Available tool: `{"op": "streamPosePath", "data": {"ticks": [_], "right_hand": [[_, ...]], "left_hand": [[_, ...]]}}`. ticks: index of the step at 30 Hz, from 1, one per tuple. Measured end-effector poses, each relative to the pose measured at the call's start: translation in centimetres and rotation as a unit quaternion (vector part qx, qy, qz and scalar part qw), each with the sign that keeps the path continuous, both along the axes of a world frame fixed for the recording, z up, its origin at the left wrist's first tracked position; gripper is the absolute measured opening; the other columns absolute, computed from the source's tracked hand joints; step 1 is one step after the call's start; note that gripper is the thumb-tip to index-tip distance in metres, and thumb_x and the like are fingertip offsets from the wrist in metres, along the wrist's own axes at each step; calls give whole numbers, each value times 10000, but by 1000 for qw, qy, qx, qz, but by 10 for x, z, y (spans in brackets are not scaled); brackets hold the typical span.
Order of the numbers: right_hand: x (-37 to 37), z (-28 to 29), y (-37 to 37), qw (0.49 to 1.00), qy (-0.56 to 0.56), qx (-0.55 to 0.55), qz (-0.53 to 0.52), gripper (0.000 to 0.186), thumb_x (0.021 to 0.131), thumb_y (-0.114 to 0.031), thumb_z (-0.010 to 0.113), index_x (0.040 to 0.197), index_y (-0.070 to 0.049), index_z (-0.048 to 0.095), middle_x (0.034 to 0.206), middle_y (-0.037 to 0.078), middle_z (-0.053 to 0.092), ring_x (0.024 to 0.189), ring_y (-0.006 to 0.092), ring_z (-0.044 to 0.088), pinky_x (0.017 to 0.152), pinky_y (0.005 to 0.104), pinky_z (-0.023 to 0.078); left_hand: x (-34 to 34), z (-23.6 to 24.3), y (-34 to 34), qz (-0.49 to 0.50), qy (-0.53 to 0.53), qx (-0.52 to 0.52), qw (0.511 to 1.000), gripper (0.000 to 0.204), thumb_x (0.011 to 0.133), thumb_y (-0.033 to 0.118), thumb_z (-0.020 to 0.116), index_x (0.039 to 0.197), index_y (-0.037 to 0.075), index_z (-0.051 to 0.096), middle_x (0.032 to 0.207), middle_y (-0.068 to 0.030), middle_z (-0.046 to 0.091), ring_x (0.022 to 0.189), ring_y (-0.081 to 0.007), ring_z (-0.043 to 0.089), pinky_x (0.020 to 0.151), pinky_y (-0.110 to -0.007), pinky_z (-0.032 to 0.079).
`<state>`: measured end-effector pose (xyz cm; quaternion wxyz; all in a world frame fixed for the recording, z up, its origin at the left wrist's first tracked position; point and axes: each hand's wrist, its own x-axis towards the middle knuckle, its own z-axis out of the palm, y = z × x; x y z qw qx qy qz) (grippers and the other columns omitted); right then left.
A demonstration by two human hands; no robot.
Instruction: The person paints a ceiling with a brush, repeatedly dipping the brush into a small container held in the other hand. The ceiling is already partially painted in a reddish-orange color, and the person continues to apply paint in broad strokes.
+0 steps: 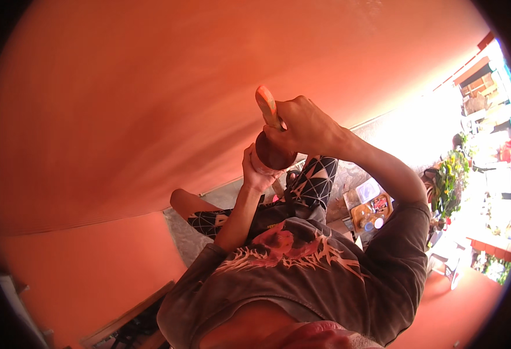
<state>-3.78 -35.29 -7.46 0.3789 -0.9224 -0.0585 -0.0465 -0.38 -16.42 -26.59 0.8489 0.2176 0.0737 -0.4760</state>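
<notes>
My left hand [259,177] is wrapped round the lower side of a small round tub [276,157], dark reddish-brown inside, with paint-like smears on its outer wall. Above its mouth, my right hand [307,125] is closed on a paintbrush [266,103]. Its thick handle, pale with orange streaks, sticks up past my fingers, tilted to the left. The brush's lower end is hidden behind my hand and at the tub's opening. I cannot tell whether the bristles touch what is inside.
An orange wall [150,116] rises close in front of me. To the right, a wooden tray [361,216] holds several small containers beside a pale box [368,190]. Leafy plants [454,180] and a white chair [448,262] stand farther right, near bright daylight.
</notes>
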Motion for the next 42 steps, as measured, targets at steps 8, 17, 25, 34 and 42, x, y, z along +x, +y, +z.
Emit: {"op": "streamPosePath", "data": {"ticks": [8, 17, 25, 34, 42], "right_hand": [[-11, -47, -18, 910, 16, 381, -162, 159, 907, -164, 689, 931, -14, 641, 691, 14, 610, 597, 97, 596, 542, 260, 458], [3, -147, -9, 548, -104, 815, -154, 217, 1023, -211, 581, 1202, -91, 560, 1114, 59, 620, 952, 208, 673, 767, 355, 571], [46, -144, -22, 538, -297, 780, -116, 239, 964, -47, 638, 1193, -54, 572, 1097, 106, 662, 913, 228, 704, 845, 393, 627], [72, -78, 0, 734, -395, 524, -175, 228, 851, 34, 775, 1031, 12, 637, 1029, 99, 689, 932, 131, 659, 829, 268, 547], [83, -99, -53, 628, -534, 293, -484, 152, 900, -14, 733, 1004, 31, 631, 1016, 134, 711, 925, 195, 683, 782, 298, 554]], "left_hand": [[13, -20, 5, -36, -25, -41, 998, 661, 948, 629, 396, 1305, 99, 561, 1052, -167, 666, 663, -302, 623, 449, -321, 488], [39, -27, 24, -50, 5, -121, 991, 675, 927, 584, 508, 1339, 49, 533, 1144, -231, 568, 811, -315, 569, 491, -283, 501], [48, -32, 74, -35, 2, -140, 990, 643, 934, 528, 582, 1382, 71, 514, 1184, -211, 554, 856, -308, 559, 521, -270, 501], [41, -31, 118, 5, 15, -119, 993, 590, 943, 470, 597, 1388, 90, 526, 1139, -192, 558, 838, -296, 577, 489, -255, 497], [33, -26, 120, 21, 18, -133, 991, 581, 932, 478, 591, 1347, 75, 540, 1153, -210, 557, 839, -287, 581, 528, -261, 531]]}}
